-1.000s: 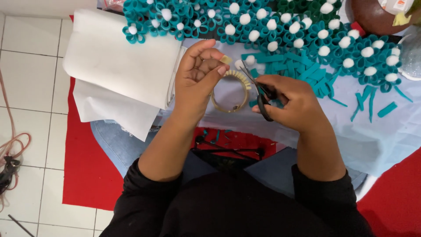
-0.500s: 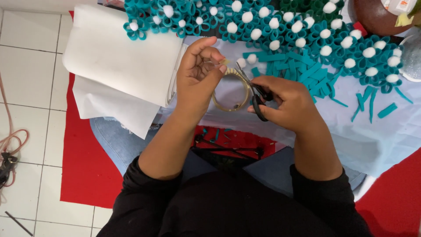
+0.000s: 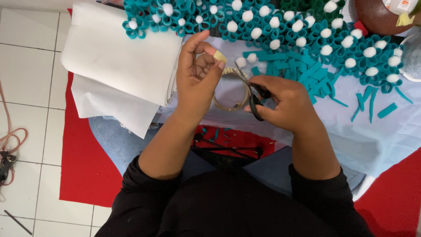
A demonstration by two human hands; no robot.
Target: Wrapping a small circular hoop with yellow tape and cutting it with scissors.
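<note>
left hand (image 3: pixel 197 74) raised, pinching, right hand (image 3: pixel 280 103) clenched

Bright even light; soft shadows; sharp focus; no glare

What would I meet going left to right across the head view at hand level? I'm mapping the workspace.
White tiled floor → folded white fabric → left hand → tape ring → scissors → right hand → loose teal strips.

White-tiled floor (image 3: pixel 26 66) carrying a red mat (image 3: pixel 83 171); over it, a pale blue cloth (image 3: pixel 377 140) bearing teal felt flowers (image 3: pixel 307 30), loose teal strips (image 3: pixel 302 66) and folded white fabric (image 3: pixel 118 57).
</note>
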